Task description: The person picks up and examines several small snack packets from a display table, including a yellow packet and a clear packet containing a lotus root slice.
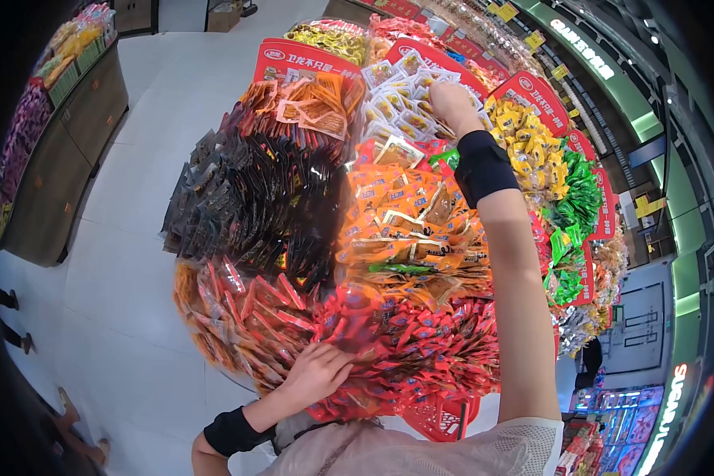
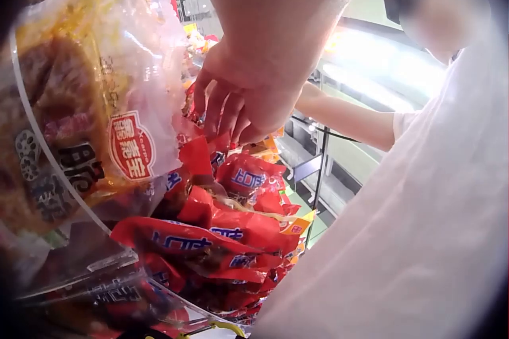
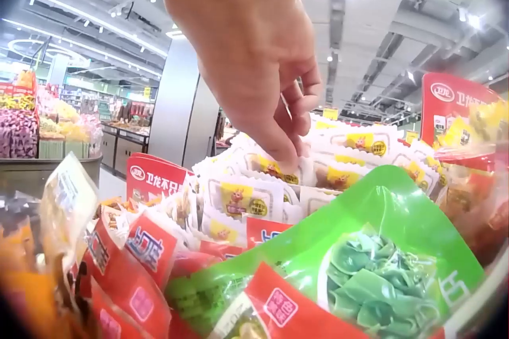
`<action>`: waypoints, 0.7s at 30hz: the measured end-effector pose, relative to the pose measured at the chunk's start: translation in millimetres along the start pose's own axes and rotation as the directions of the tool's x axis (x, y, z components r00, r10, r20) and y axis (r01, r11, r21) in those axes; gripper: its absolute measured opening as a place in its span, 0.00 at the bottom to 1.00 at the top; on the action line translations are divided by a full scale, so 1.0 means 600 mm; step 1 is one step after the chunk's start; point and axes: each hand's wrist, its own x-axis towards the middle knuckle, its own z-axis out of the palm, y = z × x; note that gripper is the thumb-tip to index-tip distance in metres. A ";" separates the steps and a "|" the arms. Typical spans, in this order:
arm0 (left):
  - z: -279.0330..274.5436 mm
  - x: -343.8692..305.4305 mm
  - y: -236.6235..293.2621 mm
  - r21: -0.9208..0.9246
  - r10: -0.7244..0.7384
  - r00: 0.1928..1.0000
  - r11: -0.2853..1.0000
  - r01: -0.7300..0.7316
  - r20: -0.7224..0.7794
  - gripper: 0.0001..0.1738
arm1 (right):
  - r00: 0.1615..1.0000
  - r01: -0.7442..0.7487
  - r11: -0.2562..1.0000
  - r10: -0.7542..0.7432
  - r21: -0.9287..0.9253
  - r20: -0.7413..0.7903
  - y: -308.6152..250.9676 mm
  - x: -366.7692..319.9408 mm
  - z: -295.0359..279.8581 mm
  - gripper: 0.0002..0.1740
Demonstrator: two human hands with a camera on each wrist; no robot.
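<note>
Glossy, crinkled plastic snack packets crowd a round tiered display [image 1: 293, 59] in a shop aisle. At the display's near edge, the left hand [image 1: 319, 373] rests on a heap of shiny red packets [image 1: 420, 349]. Its grip is loose, the fingers [image 2: 219, 112] bent and slightly apart, their tips touching the red film with nothing lifted. At the display's far side, the right hand [image 1: 452, 99] reaches over to a stack of flat white packets [image 1: 397, 103] with yellow labels. Its grip is drawn together, the fingertips [image 3: 282, 148] pointing down onto one white packet; whether they pinch it cannot be told. A smooth green packet [image 3: 374, 259] lies close under the right wrist, beside more red ones. Orange packets [image 1: 404, 214] fill the display's middle, with dark, foil-like packets [image 1: 254, 198] on its left side. Each forearm wears a black cloth band [image 1: 484, 166].
</note>
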 end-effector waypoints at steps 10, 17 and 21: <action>0.007 0.001 0.023 0.071 -0.038 0.999 0.997 0.035 0.037 0.10 | 0.892 0.026 0.885 0.190 0.466 -0.410 0.097 -0.124 -0.041 0.17; 0.020 0.006 0.052 0.158 -0.057 0.998 0.986 0.052 0.028 0.11 | 0.770 0.008 0.707 0.447 0.707 -0.456 0.116 -0.454 -0.185 0.11; 0.030 0.001 0.059 0.219 -0.051 0.999 0.974 0.047 0.010 0.11 | 0.717 -0.084 0.585 0.598 0.807 -0.358 0.133 -0.605 -0.194 0.10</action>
